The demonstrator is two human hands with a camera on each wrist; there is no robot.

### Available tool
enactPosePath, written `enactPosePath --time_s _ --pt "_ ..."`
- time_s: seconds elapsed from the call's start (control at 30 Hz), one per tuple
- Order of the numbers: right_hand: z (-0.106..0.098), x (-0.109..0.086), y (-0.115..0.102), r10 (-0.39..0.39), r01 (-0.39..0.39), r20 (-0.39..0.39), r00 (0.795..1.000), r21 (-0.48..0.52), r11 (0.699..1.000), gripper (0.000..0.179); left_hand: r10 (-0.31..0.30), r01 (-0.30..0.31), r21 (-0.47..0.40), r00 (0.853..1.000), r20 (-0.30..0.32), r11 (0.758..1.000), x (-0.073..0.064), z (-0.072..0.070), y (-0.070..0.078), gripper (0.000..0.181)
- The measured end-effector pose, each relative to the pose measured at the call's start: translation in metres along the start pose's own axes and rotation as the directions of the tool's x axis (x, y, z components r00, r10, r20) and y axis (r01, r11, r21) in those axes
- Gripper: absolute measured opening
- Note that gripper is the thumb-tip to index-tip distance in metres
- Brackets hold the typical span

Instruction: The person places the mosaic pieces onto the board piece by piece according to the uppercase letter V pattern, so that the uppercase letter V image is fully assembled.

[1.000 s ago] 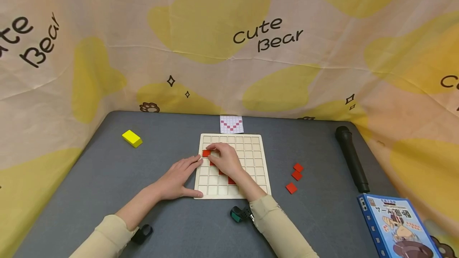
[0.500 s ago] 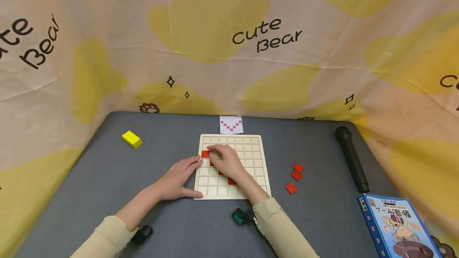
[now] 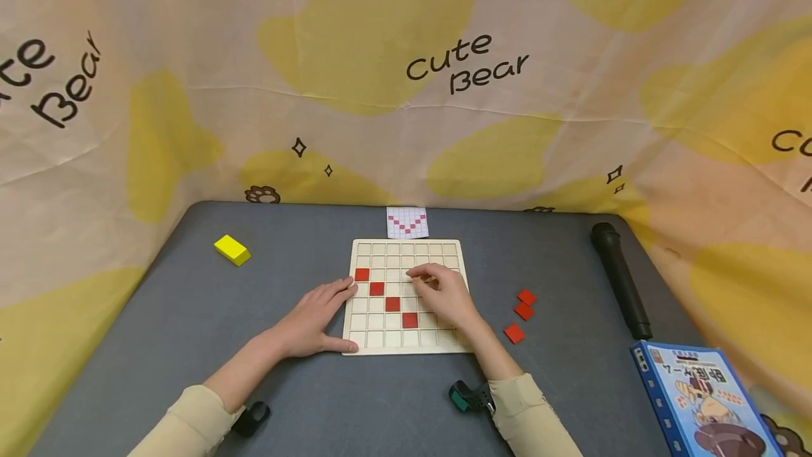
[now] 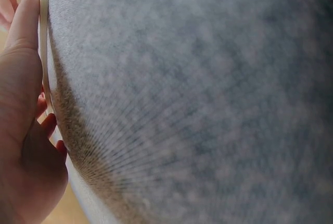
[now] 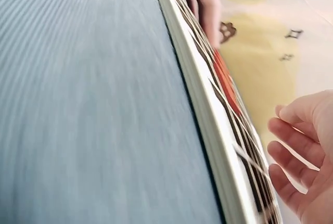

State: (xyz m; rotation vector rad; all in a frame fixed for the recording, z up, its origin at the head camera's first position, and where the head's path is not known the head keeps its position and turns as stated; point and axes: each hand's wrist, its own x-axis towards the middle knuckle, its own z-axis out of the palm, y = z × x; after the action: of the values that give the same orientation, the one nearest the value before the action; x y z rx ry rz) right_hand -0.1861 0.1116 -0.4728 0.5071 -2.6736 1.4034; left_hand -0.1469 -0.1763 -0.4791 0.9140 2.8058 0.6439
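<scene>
A pale wooden grid board (image 3: 449, 251) lies on the dark grey table. Several red square tiles (image 3: 409, 320) sit in its cells, stepping diagonally from the left side down toward the near middle. My left hand (image 3: 317, 317) rests along the board's left side, fingers extended to its edge and thumb at the near left corner. Over the right half of the board is my right hand (image 3: 449, 298), its fingers loosely bent with nothing between them. In the right wrist view the right hand (image 5: 304, 153) hangs above the board's surface, its fingertips apart from it.
Three loose red tiles (image 3: 514, 333) lie right of the board. Behind it is a card (image 3: 408, 223) with a pink V pattern on a grid. A yellow block (image 3: 232, 250) stands at the back left. A black microphone (image 3: 622, 281) and a blue box (image 3: 707, 397) line the right side.
My right hand has moved right, away from the left-hand tiles, uncovering the diagonal of red tiles on the board. The left hand has stayed at the board's left edge.
</scene>
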Motion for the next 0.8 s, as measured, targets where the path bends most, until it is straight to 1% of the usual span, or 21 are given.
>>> enactPosePath --time_s 0.13,0.27,0.5,0.63,0.8 --pt "-0.020 -0.009 0.009 0.017 -0.017 -0.028 0.999 -0.008 1.000 0.013 0.005 -0.005 0.004 1.000 -0.004 1.000 0.000 0.001 -0.001 0.107" --pt "-0.038 -0.020 0.018 0.029 -0.031 -0.046 0.999 -0.049 0.998 0.010 0.008 -0.008 0.005 1.000 -0.004 1.000 0.001 0.001 -0.002 0.107" --pt "-0.061 -0.038 0.033 0.033 -0.042 -0.084 0.996 -0.102 0.994 0.010 -0.006 0.006 -0.001 1.000 0.001 1.000 0.000 0.000 0.000 0.106" --pt "-0.073 -0.048 0.039 0.046 -0.066 -0.121 0.992 -0.170 0.983 0.011 -0.009 0.009 0.001 1.000 0.001 1.000 0.000 0.000 0.000 0.107" --pt "-0.093 -0.057 0.050 0.056 -0.097 -0.172 0.983 -0.242 0.965 0.013 -0.001 0.001 0.000 1.000 -0.001 1.000 0.001 0.000 0.001 0.106"
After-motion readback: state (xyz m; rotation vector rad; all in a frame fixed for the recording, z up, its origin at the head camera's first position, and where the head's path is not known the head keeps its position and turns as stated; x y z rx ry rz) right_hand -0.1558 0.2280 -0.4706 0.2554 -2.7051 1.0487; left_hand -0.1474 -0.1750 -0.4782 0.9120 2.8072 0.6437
